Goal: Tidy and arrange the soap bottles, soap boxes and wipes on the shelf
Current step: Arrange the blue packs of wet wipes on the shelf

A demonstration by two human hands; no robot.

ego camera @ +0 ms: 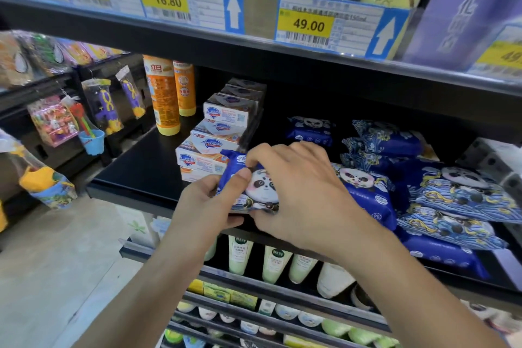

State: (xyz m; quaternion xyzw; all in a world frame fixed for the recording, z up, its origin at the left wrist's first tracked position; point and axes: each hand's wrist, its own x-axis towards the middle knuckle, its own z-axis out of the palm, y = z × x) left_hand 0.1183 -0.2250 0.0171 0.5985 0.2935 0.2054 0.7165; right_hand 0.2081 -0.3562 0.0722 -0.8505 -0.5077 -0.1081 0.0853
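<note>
While both hands clamped the panda wipes pack (255,186) at the shelf (135,178) front edge, left hand (209,206) pinching at nine o'clock, right hand (299,192) curled over it, squaring it beside the soap boxes (217,133) looked wisest.

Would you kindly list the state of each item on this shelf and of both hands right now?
Wipes pack: held in both hands at the shelf's front edge.
Left hand: grips the pack's left end, thumb on top.
Right hand: fingers curled over the pack's top.
Soap boxes: stacked, a little uneven.
Soap bottles: standing upright.
Other wipes packs: piled loosely, overlapping.
</note>
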